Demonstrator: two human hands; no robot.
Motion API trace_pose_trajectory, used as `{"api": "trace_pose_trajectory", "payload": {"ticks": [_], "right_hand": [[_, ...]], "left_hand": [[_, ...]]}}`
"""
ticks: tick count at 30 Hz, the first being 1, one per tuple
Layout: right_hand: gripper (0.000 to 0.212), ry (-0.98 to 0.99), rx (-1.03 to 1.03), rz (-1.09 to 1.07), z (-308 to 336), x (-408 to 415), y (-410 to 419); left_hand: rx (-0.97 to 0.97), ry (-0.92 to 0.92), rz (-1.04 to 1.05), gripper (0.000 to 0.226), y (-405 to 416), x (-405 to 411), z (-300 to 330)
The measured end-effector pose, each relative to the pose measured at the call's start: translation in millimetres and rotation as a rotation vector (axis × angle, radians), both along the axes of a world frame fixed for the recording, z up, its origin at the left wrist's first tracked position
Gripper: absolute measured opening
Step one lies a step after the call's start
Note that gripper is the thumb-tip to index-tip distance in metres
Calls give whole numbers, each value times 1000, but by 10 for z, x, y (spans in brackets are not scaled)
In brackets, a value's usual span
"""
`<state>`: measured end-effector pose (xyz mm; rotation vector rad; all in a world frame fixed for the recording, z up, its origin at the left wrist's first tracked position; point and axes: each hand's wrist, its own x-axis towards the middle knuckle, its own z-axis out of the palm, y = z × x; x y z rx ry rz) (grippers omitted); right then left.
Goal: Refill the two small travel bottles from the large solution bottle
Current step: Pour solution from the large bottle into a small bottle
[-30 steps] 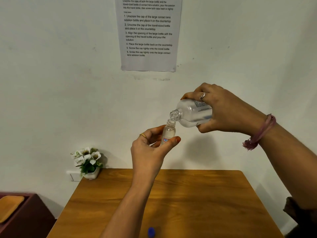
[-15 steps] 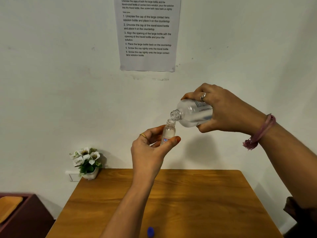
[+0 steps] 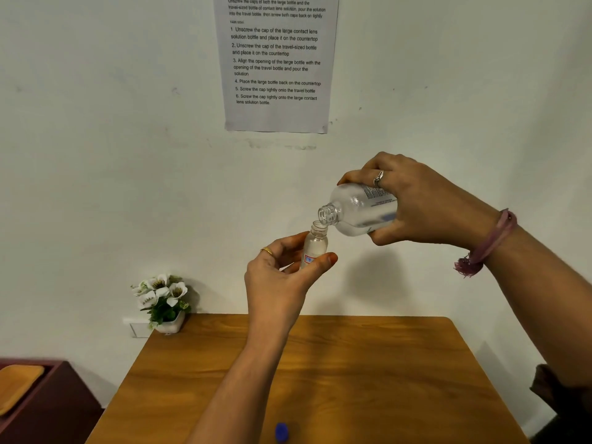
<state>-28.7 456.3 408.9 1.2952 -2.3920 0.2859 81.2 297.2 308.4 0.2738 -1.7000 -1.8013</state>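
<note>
My left hand (image 3: 282, 280) holds a small clear travel bottle (image 3: 314, 245) upright in the air above the table, its cap off. My right hand (image 3: 423, 206) grips the large clear solution bottle (image 3: 358, 209), tipped nearly flat with its open neck pointing left. That neck sits just above and touching the small bottle's mouth. Liquid lies along the lower side of the large bottle. A blue cap (image 3: 282, 432) rests on the wooden table (image 3: 368, 379) near its front edge. Only one travel bottle is in view.
A small white pot of white flowers (image 3: 163, 299) stands at the table's back left corner against the wall. A printed instruction sheet (image 3: 277, 62) hangs on the wall above. A dark red cabinet (image 3: 41, 402) stands to the left of the table.
Both hands and both bottles keep almost the same pose. The large bottle's neck has dipped very slightly toward the small bottle's mouth.
</note>
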Motion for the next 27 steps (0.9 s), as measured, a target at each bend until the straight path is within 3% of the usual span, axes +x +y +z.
{"api": "trace_pose_trajectory", "payload": {"ticks": [27], "right_hand": [[75, 3, 38, -28, 41, 29, 8]], "left_hand": [[0, -4, 8, 35, 24, 0, 0]]}}
